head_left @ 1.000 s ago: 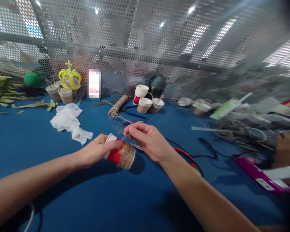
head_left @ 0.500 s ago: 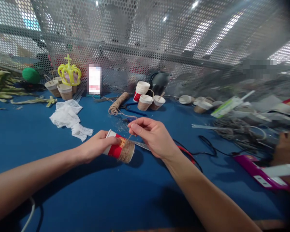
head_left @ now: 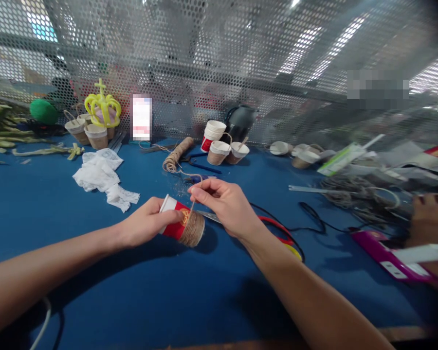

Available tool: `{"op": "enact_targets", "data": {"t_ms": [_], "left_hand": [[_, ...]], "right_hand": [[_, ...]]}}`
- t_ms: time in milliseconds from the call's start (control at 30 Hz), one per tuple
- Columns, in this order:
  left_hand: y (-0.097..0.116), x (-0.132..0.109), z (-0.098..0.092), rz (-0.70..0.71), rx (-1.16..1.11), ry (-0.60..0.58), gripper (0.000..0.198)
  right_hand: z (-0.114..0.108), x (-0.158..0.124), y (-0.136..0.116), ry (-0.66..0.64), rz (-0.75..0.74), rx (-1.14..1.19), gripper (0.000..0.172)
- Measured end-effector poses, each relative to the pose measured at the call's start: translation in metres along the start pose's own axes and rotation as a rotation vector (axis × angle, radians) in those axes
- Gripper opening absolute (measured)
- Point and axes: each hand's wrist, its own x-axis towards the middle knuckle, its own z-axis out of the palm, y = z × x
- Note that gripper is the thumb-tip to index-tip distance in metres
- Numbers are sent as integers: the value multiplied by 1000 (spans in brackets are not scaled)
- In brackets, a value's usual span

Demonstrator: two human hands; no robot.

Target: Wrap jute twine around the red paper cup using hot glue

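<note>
My left hand (head_left: pixel 143 226) is wrapped around a red and white paper cup (head_left: pixel 177 222) that lies on its side just above the blue table (head_left: pixel 138 291). Brown twine is wound around the cup's bottom end (head_left: pixel 193 230). My right hand (head_left: pixel 224 204) pinches a strand of that twine (head_left: pixel 192 205) right above the cup. The strand runs back across the table to a twine spool (head_left: pixel 176 155). A metal blade (head_left: pixel 209 217) lies under my right hand.
Crumpled white lace (head_left: pixel 101 178) lies to the left. Paper cups (head_left: pixel 219 143), a dark kettle (head_left: pixel 241 119), a yellow crown (head_left: pixel 101 108) and twine-wrapped cups (head_left: pixel 91 136) line a perforated metal wall. Cables (head_left: pixel 306 214), wire clutter and a magenta tool (head_left: pixel 387 255) fill the right side.
My right hand has lifted slightly, pulling the strand up from the cup. My left hand has kept its hold on the cup, and the view has shifted a little.
</note>
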Motion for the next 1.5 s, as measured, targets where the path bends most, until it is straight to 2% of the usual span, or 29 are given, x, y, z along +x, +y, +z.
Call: {"op": "enact_targets", "data": {"t_ms": [667, 1067, 1200, 1400, 1500], "left_hand": [[-4, -2, -2, 113, 11, -11, 25], [-3, -7, -2, 194, 76, -36, 24], [-4, -8, -2, 254, 78, -33, 22], [0, -13, -1, 404, 197, -114, 18], [0, -13, -2, 426, 211, -97, 19]], "right_hand": [[1, -1, -1, -10, 9, -108, 14], [3, -4, 2, -71, 39, -3, 11], [3, -4, 1, -73, 42, 5, 10], [3, -3, 1, -41, 54, -19, 13], [3, -4, 0, -39, 75, 5, 13]]}}
